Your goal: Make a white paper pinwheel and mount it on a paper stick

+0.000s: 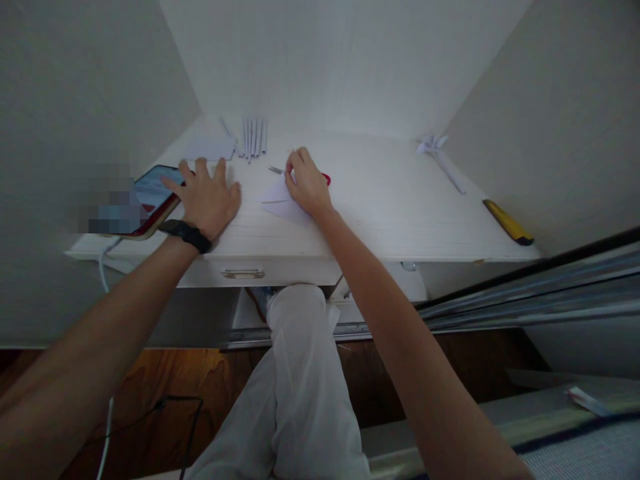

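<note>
My left hand point(207, 195) lies flat and spread on the white desk point(400, 213), its fingers touching the edge of a phone point(153, 190) with a lit screen. A black watch sits on that wrist. My right hand point(307, 183) is curled over a white folded paper point(280, 200) and grips red-handled scissors point(326, 179), whose metal tip pokes out to the left. I cannot tell if the blades touch the paper.
Several rolled white paper sticks point(254, 137) and a paper sheet point(210, 148) lie at the back of the desk. A paper pinwheel point(440, 157) and a yellow utility knife point(507, 222) lie at the right. A drawer handle point(243, 273) and my legs are below.
</note>
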`<state>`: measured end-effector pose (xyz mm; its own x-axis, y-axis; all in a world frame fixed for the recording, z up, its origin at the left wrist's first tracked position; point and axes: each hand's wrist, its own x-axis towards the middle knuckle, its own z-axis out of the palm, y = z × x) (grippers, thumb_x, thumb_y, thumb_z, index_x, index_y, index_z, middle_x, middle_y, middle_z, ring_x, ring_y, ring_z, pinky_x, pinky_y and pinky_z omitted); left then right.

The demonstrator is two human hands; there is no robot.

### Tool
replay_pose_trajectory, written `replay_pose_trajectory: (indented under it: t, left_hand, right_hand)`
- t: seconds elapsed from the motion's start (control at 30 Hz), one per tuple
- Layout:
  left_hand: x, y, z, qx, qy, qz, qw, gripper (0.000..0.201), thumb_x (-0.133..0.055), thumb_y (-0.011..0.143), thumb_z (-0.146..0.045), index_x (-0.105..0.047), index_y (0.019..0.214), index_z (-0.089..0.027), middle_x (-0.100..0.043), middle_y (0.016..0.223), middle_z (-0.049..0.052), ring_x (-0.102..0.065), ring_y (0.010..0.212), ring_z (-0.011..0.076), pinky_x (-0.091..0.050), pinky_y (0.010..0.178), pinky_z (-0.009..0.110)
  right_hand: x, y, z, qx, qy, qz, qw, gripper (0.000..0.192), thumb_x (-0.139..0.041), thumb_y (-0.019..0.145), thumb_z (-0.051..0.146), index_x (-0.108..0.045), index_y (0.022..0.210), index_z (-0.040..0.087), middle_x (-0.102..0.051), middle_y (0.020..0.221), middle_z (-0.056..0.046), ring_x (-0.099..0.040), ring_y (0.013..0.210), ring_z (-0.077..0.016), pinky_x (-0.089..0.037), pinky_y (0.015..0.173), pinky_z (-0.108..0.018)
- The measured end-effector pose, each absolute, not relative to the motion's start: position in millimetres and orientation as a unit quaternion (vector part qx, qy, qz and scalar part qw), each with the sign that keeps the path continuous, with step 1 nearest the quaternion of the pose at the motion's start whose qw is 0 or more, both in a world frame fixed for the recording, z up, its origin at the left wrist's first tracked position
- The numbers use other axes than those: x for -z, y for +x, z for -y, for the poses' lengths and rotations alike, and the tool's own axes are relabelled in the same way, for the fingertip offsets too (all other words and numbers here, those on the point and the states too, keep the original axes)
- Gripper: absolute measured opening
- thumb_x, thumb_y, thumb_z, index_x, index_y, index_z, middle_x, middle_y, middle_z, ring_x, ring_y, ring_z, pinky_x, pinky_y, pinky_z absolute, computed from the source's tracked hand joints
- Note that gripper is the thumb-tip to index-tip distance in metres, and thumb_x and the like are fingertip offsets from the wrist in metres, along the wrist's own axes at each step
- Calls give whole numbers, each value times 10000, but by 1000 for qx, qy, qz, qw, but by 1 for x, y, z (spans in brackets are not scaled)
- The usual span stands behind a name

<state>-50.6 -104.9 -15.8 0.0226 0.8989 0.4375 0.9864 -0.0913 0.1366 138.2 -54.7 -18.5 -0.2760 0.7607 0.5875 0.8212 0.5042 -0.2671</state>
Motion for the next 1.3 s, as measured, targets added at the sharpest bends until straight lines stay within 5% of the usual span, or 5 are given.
replay_pose_trajectory:
  t: [0.37,0.67,0.93,1.3]
  left_hand:
    - [16,-47,98,219,-730,630,151,559,-298,901,-437,-332,1410,-209,-348,1435,191,-243,1335,404,-204,1002,659]
    - [6,-37,87,251,-792,533,158,432,-393,869,-300,-513,1268,-188,-450,1363,166,-361,1283,338,-273,1024,555]
    - [-7,-21,48,295,-849,428,99,335,-345,890,-270,-641,1017,-182,-585,1177,123,-513,1123,259,-412,954,438]
    - [-23,-4,15,327,-853,392,108,250,-405,854,-288,-629,937,-214,-625,1006,80,-558,1006,241,-446,904,387]
  right_hand:
    - [20,138,56,76,-485,799,347,143,-375,902,153,-511,947,166,-511,1062,-112,-517,983,-186,-494,758,-294]
    - [19,135,58,83,-470,812,337,155,-392,898,170,-536,953,161,-525,1028,-123,-529,948,-198,-476,667,-280]
    - [1,126,60,124,-479,804,330,195,-378,907,173,-549,997,146,-552,1051,-138,-532,948,-222,-471,769,-327]
    - [-20,148,32,169,-458,820,299,189,-369,919,179,-537,1005,188,-549,1075,-136,-519,955,-241,-441,774,-382]
